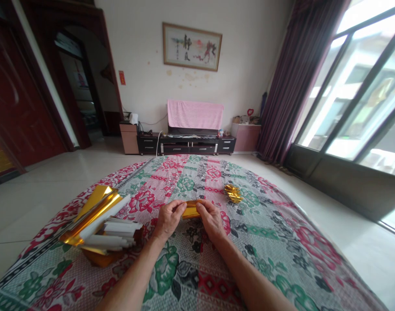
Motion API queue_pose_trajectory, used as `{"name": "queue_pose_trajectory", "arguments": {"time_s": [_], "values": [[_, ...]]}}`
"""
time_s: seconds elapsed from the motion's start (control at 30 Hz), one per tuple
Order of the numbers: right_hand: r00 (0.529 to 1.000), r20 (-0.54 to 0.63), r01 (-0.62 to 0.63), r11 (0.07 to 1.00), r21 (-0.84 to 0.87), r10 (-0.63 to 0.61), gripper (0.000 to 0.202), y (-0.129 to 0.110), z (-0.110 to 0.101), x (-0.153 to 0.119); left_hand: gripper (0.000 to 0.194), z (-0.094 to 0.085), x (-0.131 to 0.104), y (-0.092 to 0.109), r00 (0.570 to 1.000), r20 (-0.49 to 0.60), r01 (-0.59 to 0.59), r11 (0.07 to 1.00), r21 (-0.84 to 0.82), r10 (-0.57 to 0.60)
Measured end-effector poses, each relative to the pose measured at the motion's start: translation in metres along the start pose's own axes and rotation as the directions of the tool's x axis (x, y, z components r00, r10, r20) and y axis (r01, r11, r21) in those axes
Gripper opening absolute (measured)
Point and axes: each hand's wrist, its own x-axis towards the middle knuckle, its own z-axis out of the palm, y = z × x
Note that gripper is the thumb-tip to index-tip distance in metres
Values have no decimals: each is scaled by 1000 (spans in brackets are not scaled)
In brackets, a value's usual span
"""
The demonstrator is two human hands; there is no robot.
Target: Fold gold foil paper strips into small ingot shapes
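Observation:
Between my two hands is a small piece of gold foil paper (191, 211), folded into a flat strip. My left hand (169, 219) pinches its left end between thumb and fingers. The right end is pinched the same way by my right hand (213, 219). Both hands are just above the patterned cloth, near the middle of the table. To the left lies a pile of gold foil sheets (96, 203), some loosely rolled, with a stack of white-backed paper strips (121, 231) beside them. A small cluster of folded gold pieces (233, 194) sits to the right, beyond my right hand.
A flowered cloth (265, 224) in red, green and grey covers the round table. Past its far edge stands a low black TV cabinet (191, 144) with a pink towel (195, 114) above it. Purple curtains (281, 86) hang beside the windows on the right.

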Motion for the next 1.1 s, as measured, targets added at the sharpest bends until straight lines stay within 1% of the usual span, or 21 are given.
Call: {"name": "queue_pose_trajectory", "arguments": {"time_s": [0.17,0.3,0.4,0.5,0.57,0.7,0.77,0.87,0.97,1.1], "values": [[1000,0,0,1000,-14,0,24,9,-2,5,30,-1,1,-3,1000,1,6,1000,26,-6],[1000,6,27,999,-36,-27,24,13,-4,7,32,-1,0,-3,999,31,-7,999,45,6],[999,14,43,997,-62,-42,24,13,-6,8,32,-1,0,-2,999,35,-15,997,72,13],[998,18,63,992,-110,-61,23,10,-7,9,31,-1,1,-2,1000,19,-21,996,91,19],[997,43,61,992,-106,-57,23,7,-8,8,30,0,2,-2,1000,2,-11,997,81,11],[983,184,2,998,64,-14,27,1,-7,7,29,1,4,-3,1000,-18,25,1000,1,-25],[974,226,-27,992,124,-1,31,1,-6,7,30,1,4,-4,999,-20,48,997,-59,-50],[971,233,-80,986,144,45,37,5,-5,8,32,2,4,-4,995,-8,94,982,-165,-97],[976,197,-119,981,150,89,40,7,-6,10,35,4,5,-2,988,-8,149,954,-259,-156],[979,181,-121,980,160,92,39,6,-7,10,36,4,5,2,980,-64,163,942,-293,-189]]}}
